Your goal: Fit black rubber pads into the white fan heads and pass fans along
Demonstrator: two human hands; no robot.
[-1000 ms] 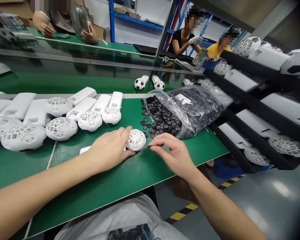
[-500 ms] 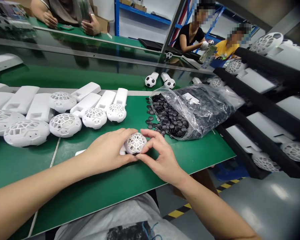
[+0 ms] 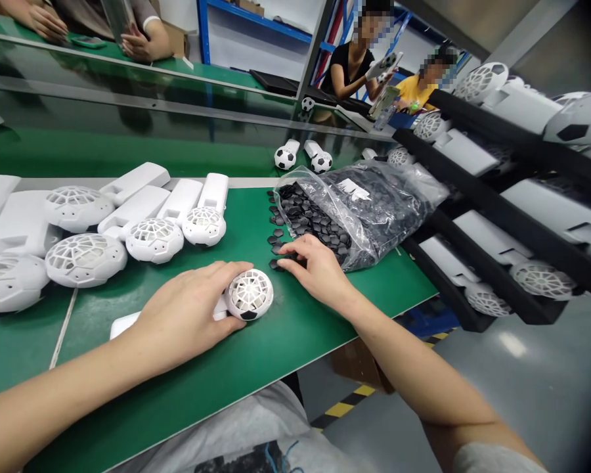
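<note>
My left hand (image 3: 190, 315) is wrapped round a white unit with a round lattice head (image 3: 249, 293), low over the green table. One black patch shows on the lower rim of that head; its handle is partly behind my hand. My right hand (image 3: 318, 269) reaches to the loose black pieces (image 3: 277, 233) at the mouth of a clear plastic bag (image 3: 389, 210). Its thumb and fingertips close round a black piece (image 3: 276, 264) at the near edge of the pile. More white units (image 3: 155, 238) lie in rows to the left.
Black racks (image 3: 502, 197) with white units slant along the right. Two units with black-and-white ball heads (image 3: 285, 156) lie behind the bag. A conveyor (image 3: 177, 144) crosses beyond the table; other people sit behind it.
My right hand has left the lattice head and moved up and right to the black pieces. A black patch now shows clearly on the head's lower rim. The camera view has shifted right.
</note>
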